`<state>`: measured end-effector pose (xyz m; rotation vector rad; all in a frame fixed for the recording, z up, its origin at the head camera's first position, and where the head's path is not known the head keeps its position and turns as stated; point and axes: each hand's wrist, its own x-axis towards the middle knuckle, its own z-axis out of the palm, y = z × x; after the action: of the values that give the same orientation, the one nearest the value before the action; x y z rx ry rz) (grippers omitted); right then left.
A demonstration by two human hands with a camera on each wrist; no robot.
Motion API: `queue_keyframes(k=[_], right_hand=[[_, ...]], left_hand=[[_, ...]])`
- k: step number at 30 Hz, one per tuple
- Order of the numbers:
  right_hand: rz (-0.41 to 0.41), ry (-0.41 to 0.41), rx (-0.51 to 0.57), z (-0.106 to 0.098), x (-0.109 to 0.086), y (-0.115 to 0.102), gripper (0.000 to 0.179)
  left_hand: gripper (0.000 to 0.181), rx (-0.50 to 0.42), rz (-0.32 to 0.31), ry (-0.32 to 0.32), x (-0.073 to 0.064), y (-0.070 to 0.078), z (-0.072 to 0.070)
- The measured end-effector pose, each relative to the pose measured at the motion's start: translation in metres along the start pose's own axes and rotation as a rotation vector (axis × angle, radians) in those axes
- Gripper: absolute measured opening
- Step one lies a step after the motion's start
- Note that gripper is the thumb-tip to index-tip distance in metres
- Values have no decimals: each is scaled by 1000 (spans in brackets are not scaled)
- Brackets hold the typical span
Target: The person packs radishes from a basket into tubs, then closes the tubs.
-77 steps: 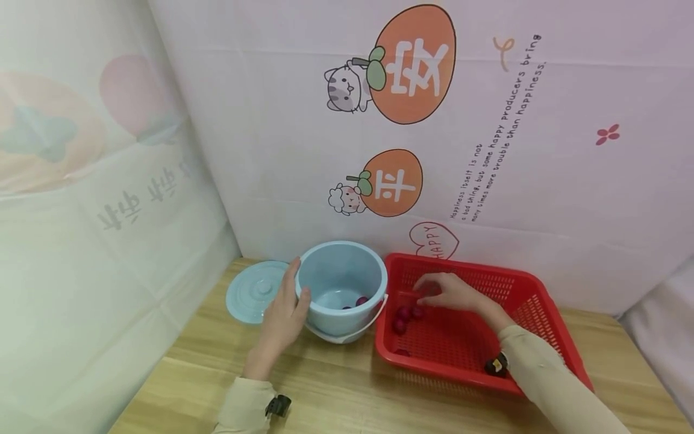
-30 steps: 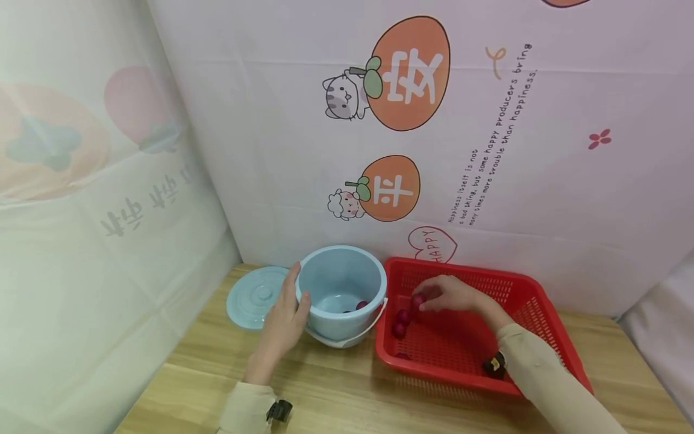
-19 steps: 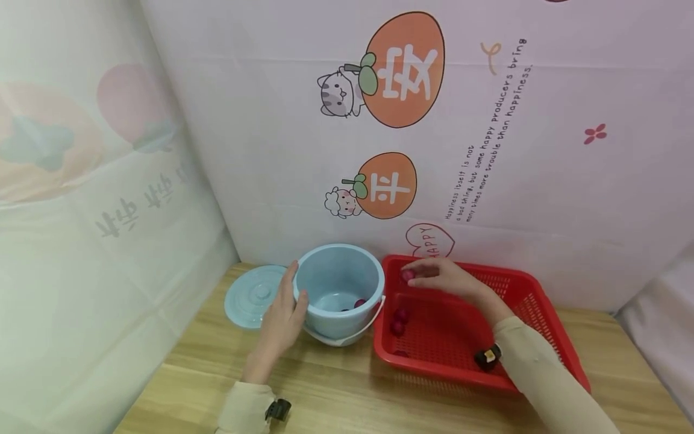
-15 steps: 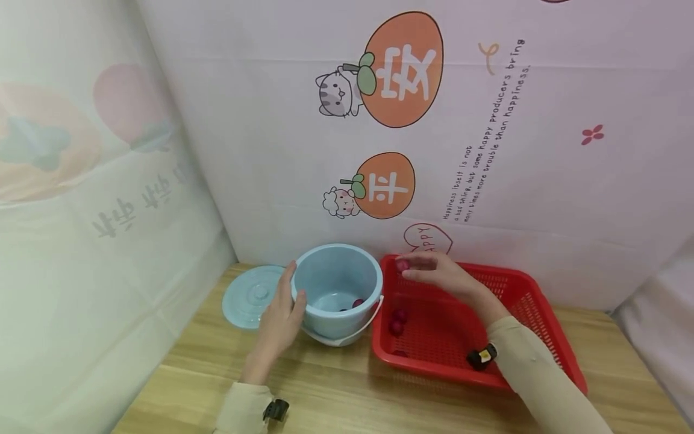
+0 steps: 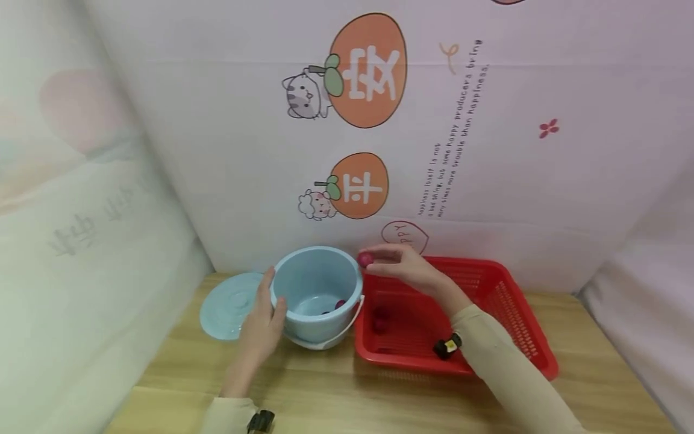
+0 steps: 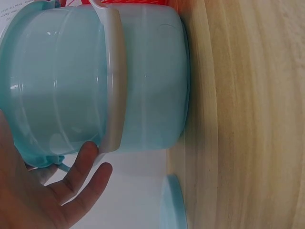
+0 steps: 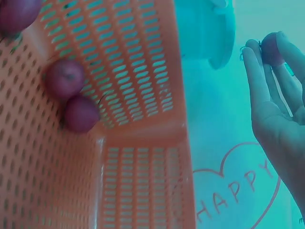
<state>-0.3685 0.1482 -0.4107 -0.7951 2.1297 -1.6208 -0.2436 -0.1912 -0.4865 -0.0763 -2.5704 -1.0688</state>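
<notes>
My right hand (image 5: 403,265) pinches a small dark red round fruit (image 5: 365,260) between thumb and fingertips, beside the right rim of a light blue bucket (image 5: 320,328). My left hand (image 5: 260,331) rests against the bucket's left side, its fingers fairly straight; in the left wrist view the fingers (image 6: 78,169) lie near the end of the bucket's white handle (image 6: 116,81). At the bottom of the bucket sit dark red fruits (image 5: 340,304), partly hidden by its wall. Several more fruits (image 7: 64,78) lie in the red perforated basket (image 5: 423,363), some with thin stems.
The light blue lid (image 5: 225,307) lies on the wooden table (image 5: 325,392) left of the bucket, behind my left hand. Close to the bucket's right side stands the basket. A printed white cloth (image 5: 244,150) hangs behind everything.
My right hand has picked a fruit from the basket, lifted it and carried it left to the bucket's rim. The left hand stays at the bucket. The head view has shifted right.
</notes>
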Motion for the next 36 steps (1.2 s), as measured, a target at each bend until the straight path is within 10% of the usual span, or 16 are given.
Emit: queue_keyframes(k=[10, 23, 36], right_hand=[[-58, -191, 17, 39, 43, -24, 44], [-40, -262, 15, 54, 38, -17, 42], [-74, -332, -259, 48, 29, -37, 39]], left_hand=[[67, 1, -19, 19, -5, -12, -28], [66, -15, -7, -14, -11, -9, -17], [66, -25, 11, 7, -8, 1, -3]])
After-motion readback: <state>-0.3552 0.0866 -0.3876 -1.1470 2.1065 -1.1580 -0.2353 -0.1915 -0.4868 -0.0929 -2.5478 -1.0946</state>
